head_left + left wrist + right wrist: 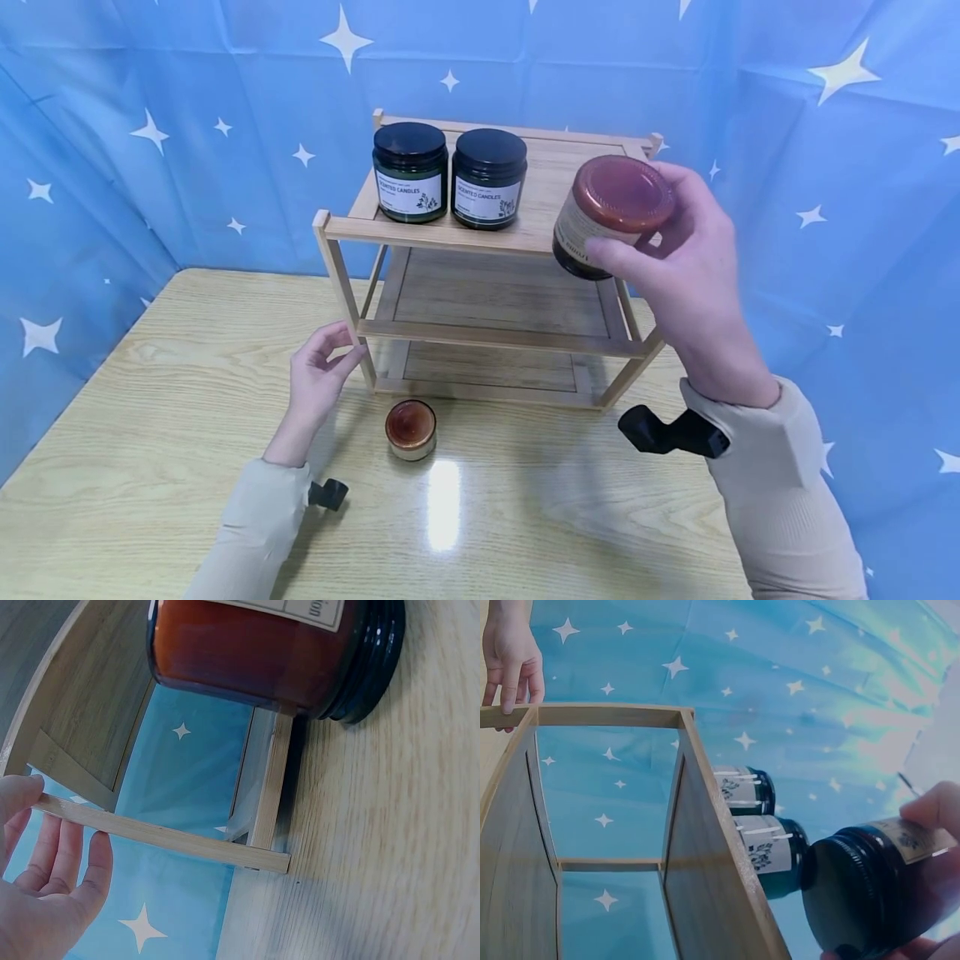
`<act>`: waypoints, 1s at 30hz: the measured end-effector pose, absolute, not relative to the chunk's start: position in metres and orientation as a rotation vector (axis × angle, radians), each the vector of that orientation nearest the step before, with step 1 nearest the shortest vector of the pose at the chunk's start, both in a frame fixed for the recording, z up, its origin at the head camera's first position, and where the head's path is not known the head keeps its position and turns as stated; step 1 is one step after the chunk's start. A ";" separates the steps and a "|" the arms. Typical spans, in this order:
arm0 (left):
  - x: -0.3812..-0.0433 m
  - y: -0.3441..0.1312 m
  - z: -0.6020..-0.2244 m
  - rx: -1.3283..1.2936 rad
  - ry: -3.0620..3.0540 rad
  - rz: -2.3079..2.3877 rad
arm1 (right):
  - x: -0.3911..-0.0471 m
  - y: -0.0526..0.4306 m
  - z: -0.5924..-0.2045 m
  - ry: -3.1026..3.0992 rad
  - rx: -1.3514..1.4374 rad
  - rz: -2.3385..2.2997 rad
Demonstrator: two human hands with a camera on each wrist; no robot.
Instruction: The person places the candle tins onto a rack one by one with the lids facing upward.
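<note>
My right hand [697,267] grips an amber candle jar [624,196], held upside down and tilted at the right end of the wooden shelf rack's [480,337] top tier. The jar's black lid [836,896] faces down. With thumb and fingers, my left hand [315,383] pinches the rack's left front post [150,830]. Two dark green candle jars, a left one [409,171] and a right one [489,179], stand upright side by side on the top tier's left half. A second amber jar [411,429] sits lid-down on the table in front of the rack.
The rack has lower tiers, a middle one [498,292] and a bottom one [487,367]. It stands on a pale wood-grain table [187,417]. Behind hangs a blue curtain [247,108] with white stars. Each wrist bears a black camera mount [671,432].
</note>
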State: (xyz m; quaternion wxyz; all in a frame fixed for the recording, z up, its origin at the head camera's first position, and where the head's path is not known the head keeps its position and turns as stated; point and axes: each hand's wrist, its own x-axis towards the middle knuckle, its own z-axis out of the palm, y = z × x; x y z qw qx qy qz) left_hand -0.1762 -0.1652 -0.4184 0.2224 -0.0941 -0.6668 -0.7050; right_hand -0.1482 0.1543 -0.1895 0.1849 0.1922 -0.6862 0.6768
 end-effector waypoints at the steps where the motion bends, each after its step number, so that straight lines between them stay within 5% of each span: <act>1: -0.176 -0.165 -0.419 -0.262 -1.841 -1.947 | -0.150 0.153 -0.189 -1.937 0.543 1.898; 20: -0.175 -0.166 -0.417 -0.263 -1.838 -1.959 | -0.180 0.149 -0.184 -1.681 0.636 2.026; 30: -0.176 -0.165 -0.418 -0.253 -1.840 -1.965 | -0.186 0.149 -0.182 -1.869 0.403 1.848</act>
